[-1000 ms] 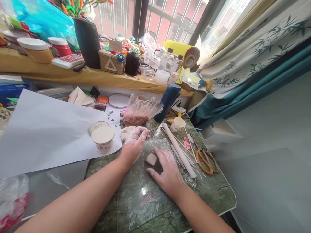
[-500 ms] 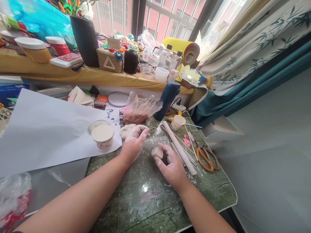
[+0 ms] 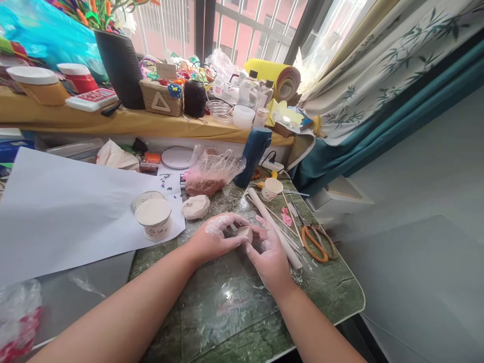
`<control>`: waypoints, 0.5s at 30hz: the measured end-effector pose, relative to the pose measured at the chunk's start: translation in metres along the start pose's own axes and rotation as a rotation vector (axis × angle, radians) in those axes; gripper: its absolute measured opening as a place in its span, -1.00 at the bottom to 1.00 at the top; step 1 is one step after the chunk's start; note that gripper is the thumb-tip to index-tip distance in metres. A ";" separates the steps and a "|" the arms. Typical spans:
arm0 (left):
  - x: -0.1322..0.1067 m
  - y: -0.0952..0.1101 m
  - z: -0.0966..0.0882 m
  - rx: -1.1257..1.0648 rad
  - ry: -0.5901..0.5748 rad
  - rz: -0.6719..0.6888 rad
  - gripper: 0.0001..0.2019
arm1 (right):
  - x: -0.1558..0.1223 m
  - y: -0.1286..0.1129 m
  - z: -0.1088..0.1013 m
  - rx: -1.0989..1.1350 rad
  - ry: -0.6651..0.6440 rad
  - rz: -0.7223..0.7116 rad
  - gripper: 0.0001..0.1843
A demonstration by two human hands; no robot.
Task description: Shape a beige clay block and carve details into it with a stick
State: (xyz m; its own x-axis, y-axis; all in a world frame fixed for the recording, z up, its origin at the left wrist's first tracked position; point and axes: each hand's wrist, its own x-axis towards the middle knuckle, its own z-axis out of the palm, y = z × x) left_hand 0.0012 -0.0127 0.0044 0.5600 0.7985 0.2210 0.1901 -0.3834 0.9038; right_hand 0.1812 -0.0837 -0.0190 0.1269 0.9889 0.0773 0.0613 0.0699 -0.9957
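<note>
A small pale lump of clay (image 3: 245, 233) is held between my two hands above the powder-dusted table mat (image 3: 227, 307). My left hand (image 3: 221, 234), whitened with powder, curves around its left side with the thumb on the near edge. My right hand (image 3: 267, 247) grips it from the right, thumb at the front and fingers behind. Beyond my left hand lies a larger lump of white clay (image 3: 195, 207). Just right of my right hand rests a pale rolling pin (image 3: 274, 227) with thin sticks beside it.
Paper cups (image 3: 154, 217) stand on a white sheet (image 3: 75, 206) at left. Orange-handled scissors (image 3: 316, 244) lie near the right table edge. Another paper cup (image 3: 271, 188), a dark blue flask (image 3: 252, 156) and a plastic bag of brown material (image 3: 206, 181) stand at the back.
My left hand has left the larger white clay lump and come right and nearer to the small clay lump. Both hands now hold it. The view has shifted slightly.
</note>
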 end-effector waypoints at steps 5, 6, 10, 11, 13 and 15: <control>0.000 0.002 0.000 -0.150 0.045 -0.048 -0.72 | 0.003 0.001 0.001 0.095 -0.040 -0.088 -0.32; 0.000 0.003 0.000 -0.173 0.049 -0.052 -0.70 | 0.003 0.001 0.000 0.113 -0.032 -0.091 -0.36; -0.001 0.006 0.001 -0.208 0.016 -0.070 -0.65 | 0.006 0.001 -0.003 0.162 0.056 -0.119 -0.53; -0.001 0.006 0.002 -0.202 0.004 -0.079 -0.63 | 0.006 0.001 -0.003 0.167 0.070 -0.126 -0.56; -0.001 0.005 0.003 -0.193 -0.021 -0.099 -0.59 | 0.006 0.001 -0.002 0.162 0.047 -0.123 -0.62; -0.001 0.004 0.004 -0.182 -0.030 -0.104 -0.57 | 0.007 0.000 -0.002 0.138 -0.001 -0.110 -0.66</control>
State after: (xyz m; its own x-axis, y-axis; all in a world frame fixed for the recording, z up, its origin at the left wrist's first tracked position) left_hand 0.0042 -0.0170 0.0059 0.5690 0.8144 0.1141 0.1010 -0.2068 0.9732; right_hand 0.1836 -0.0768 -0.0179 0.1255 0.9744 0.1863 -0.0621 0.1951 -0.9788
